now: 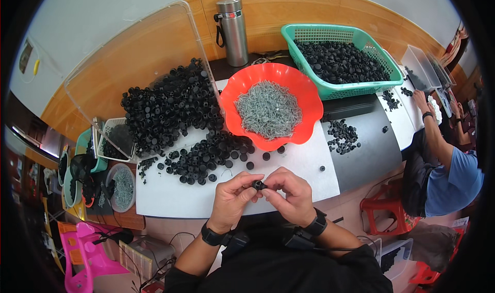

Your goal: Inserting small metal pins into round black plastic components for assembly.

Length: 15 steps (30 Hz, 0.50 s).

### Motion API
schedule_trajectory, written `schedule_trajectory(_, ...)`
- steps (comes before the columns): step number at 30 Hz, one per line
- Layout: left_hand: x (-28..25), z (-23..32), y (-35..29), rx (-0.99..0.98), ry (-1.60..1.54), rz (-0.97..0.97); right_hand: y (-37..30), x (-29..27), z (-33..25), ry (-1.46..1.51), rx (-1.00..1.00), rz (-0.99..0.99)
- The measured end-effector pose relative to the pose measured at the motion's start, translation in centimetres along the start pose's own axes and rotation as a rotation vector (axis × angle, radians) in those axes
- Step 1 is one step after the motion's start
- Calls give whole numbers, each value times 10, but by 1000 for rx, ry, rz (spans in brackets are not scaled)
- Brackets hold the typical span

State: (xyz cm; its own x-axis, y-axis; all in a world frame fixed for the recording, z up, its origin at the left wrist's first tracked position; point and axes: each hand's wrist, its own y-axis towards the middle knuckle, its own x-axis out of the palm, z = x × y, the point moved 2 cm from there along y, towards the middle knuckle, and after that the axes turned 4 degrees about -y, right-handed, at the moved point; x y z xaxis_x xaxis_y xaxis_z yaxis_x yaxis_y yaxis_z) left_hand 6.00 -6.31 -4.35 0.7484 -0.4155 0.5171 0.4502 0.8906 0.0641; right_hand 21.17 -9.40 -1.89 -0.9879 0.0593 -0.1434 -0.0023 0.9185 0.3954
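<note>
My left hand (233,199) and my right hand (290,191) meet above the near edge of the white tabletop (307,164). Between their fingertips they pinch one small round black plastic part (259,185); the fingers cover some of it. Just beyond, loose black round caps (206,156) spread out from a large heap of black caps (172,107) that spills from a tipped clear plastic bin (193,22). A red scalloped bowl (311,104) stands ahead of my hands, full of small clear, pin-like pieces (268,110).
At the back right is a green basket (335,91) of small black parts. A steel thermos (235,32) stands behind the bowl. More black bits (343,136) lie on a grey surface (371,153). At far right, a person in a blue shirt (454,182) works. A pink stool (85,257) stands lower left.
</note>
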Motion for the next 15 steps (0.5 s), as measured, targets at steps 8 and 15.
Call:
schedule_trajectory(8, 0, -1, -1, 35, 131, -32, 0, -4, 0, -52, -22, -21)
schedule_trajectory(15, 2, 2, 1, 137, 441, -57, 5, -9, -2, -208, -114, -53)
